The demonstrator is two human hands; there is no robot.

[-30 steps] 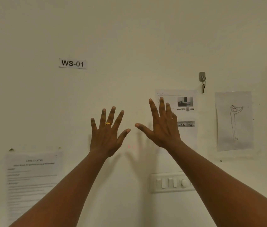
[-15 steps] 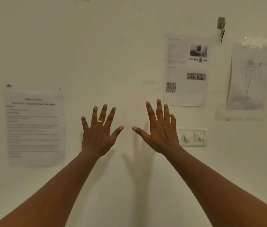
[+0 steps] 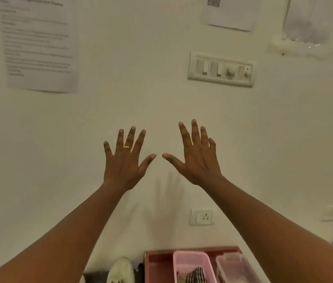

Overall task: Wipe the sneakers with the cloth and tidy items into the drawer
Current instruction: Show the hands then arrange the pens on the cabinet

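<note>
**Operator:** What does the frame show?

**Desk:** You stand facing a pale wall (image 3: pixel 141 99) with both bare forearms raised before it. A printed sheet (image 3: pixel 38 43) hangs upper left, a switch panel (image 3: pixel 220 69) upper right and a wall socket (image 3: pixel 201 216) lower down. Your left hand (image 3: pixel 124 162) and right hand (image 3: pixel 196 160) are held up with their backs toward you. The fingers are spread wide and the thumbs are near each other but apart. Neither hand holds anything. Whether the palms touch the wall cannot be told.

**Operator:** And the things I'm meant to work on?

**Desk:** They sit at the bottom edge, below your arms and well apart from both hands. A red tray (image 3: pixel 157 262), possibly the drawer, holds a pink basket (image 3: pixel 190 260) with a clear tub (image 3: pixel 235 264) just beside it. Left of the tray, the toe of one white sneaker (image 3: pixel 120 270) pokes into view. A checked fabric (image 3: pixel 195 272) lies inside the pink basket. It may be the cloth, but too little shows to be sure.

**Operator:** How will they handle?

**Desk:** The sneaker looks light and fairly stiff at the sole, softer above. You would likely do best to grip it around the heel or collar, leaving the toe free for wiping. The fabric should be limp and weightless, so bunch it in your palm rather than pinching a corner. The gold ring (image 3: pixel 126 148) on your left hand could snag it.
</note>
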